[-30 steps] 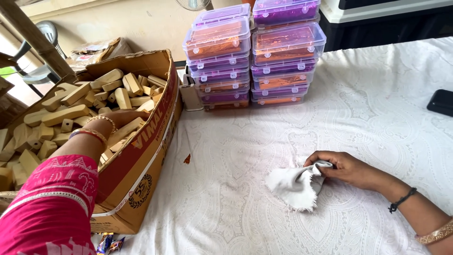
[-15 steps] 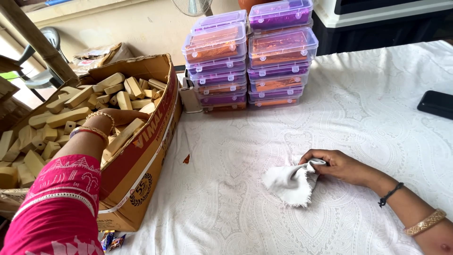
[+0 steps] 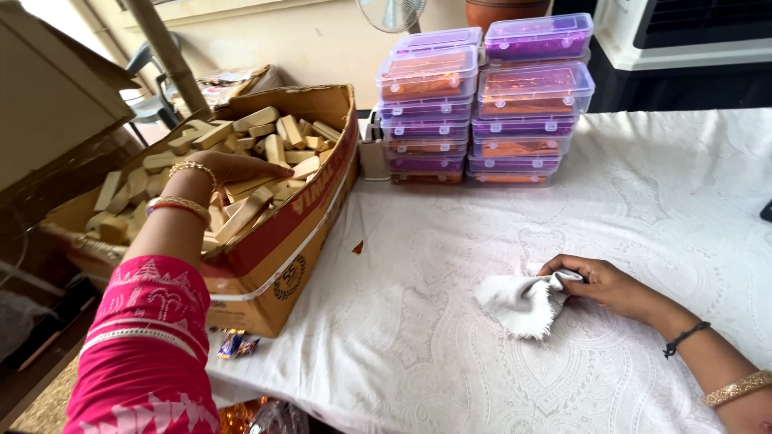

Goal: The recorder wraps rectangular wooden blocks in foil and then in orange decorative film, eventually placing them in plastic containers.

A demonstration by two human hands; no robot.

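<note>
Meanwhile, the left hand (image 3: 241, 167) lies flat and released on the wooden blocks (image 3: 265, 149) in the cardboard box (image 3: 281, 241) at the table's left edge. Mid-table, the right hand (image 3: 599, 283) pinches a white cloth (image 3: 519, 304).

Left hand (image 3: 241, 167) reaches into the cardboard box (image 3: 299, 233), palm down on the heap of wooden blocks (image 3: 269, 149); can't tell if it grips one. Right hand (image 3: 599, 281) rests on the white tablecloth (image 3: 450, 337), fingers pinching the edge of a white cloth (image 3: 519, 304). Stacks of clear plastic boxes with purple lids (image 3: 486, 104) stand at the table's far side, just beside the box. Small wrappers (image 3: 237, 345) lie below the box's near corner.
</note>
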